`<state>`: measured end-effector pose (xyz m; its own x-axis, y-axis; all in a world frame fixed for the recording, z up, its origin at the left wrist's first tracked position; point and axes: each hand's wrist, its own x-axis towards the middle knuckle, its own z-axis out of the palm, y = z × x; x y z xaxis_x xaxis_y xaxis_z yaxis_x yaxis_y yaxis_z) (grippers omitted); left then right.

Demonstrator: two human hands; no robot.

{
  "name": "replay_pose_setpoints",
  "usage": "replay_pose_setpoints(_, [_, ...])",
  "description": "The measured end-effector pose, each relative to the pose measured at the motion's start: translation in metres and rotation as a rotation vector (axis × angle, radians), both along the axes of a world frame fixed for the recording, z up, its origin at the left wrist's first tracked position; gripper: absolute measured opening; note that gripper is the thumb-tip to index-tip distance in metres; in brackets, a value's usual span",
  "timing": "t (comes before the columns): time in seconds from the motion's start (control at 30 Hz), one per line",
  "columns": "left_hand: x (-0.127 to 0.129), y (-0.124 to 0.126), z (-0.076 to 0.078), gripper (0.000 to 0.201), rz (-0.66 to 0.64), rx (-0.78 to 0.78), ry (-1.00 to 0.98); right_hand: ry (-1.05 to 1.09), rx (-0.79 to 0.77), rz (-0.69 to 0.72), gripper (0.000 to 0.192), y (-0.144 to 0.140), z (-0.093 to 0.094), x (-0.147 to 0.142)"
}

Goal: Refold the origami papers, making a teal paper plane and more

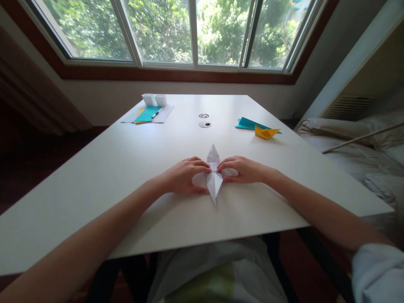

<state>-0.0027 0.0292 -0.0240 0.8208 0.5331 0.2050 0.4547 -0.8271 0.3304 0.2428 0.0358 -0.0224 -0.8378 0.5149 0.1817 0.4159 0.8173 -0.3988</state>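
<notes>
Nearest the person, the white paper fold [213, 179] lies flat on the surface [110, 168] and its near tip points back toward the body, just short of the near edge. The fold is long and narrow, a kite-like shape with its long axis running straight away from the person, so it sits between the two hands rather than off to either side. The left hand [183, 174] lies palm down on the fold's left flank, fingers curled in and fingertips pressed at the waist of the paper; the right hand [243, 169] mirrors it on the right flank, fingers likewise drawn in narrow and pinching toward the centre line. The fingertips of the two hands nearly meet across the middle, and neither is nearer than the other: both are already touching the paper, symmetric about its axis. Whether the fingers grip a flap or only press it down cannot be told. Beyond the hands the far tip of the fold rises to a point. Farther out, ahead of the hands, sit two round discs [204, 120] in the surface. Far to the right lie a yellow boat [267, 132] and a teal sheet [248, 123] touching it; far to the left, teal paper [147, 113] with a pen [155, 114] and two white boxes [154, 99].
</notes>
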Motion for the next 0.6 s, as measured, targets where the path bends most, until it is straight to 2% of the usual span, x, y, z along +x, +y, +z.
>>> replay_pose_setpoints(0.17, [0.000,-0.001,0.000,0.057,-0.001,-0.001,0.017,0.011,-0.020,-0.011,0.027,-0.001,0.000,-0.001])
replay_pose_setpoints(0.4, [-0.006,0.003,0.002,0.037,0.011,-0.022,0.115,0.001,0.072,0.032,0.024,0.000,-0.002,0.000])
replay_pose_setpoints(0.53, [-0.001,-0.003,0.005,0.035,0.095,0.050,0.176,-0.043,0.142,0.019,0.022,-0.003,-0.003,-0.004])
replay_pose_setpoints(0.6, [0.002,-0.009,0.008,0.041,0.113,0.097,0.201,-0.050,0.190,0.012,0.021,-0.007,-0.004,-0.008])
